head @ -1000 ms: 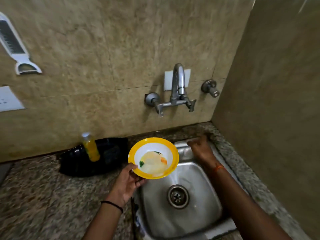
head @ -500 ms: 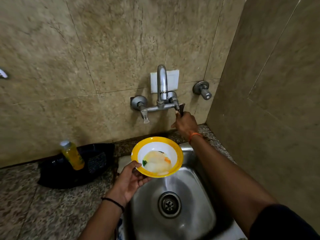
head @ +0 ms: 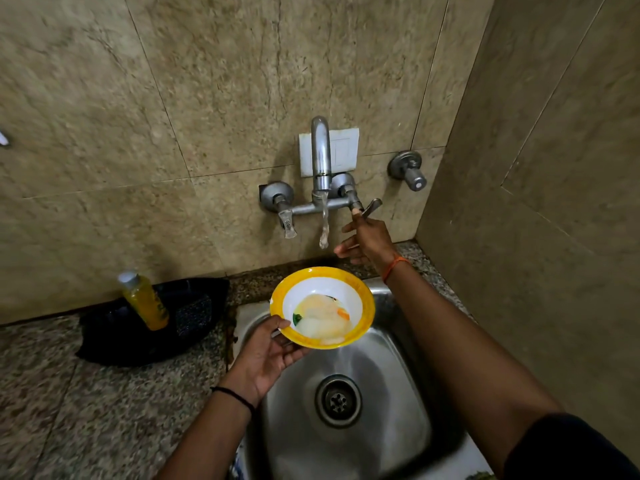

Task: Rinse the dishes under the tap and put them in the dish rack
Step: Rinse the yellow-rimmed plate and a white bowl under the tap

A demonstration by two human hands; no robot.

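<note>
Two hands work: the left hand (head: pixel 265 355) grips the yellow-rimmed bowl (head: pixel 322 307) over the sink (head: pixel 388 403), fingers curled under it; the right hand (head: pixel 367 242), fingers loose, touches the tap (head: pixel 320 161) handle (head: pixel 370 207) while water (head: pixel 324 223) falls.

I turned the tap's right handle (head: pixel 370 206) with my right hand (head: pixel 367 241), and water (head: pixel 324 223) began falling toward the bowl (head: pixel 322 307).

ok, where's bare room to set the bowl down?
Free: sink basin around the drain; granite counter in front of the black tray. Crowded: tray holds the yellow bottle; right hand at the tap lever.
</note>
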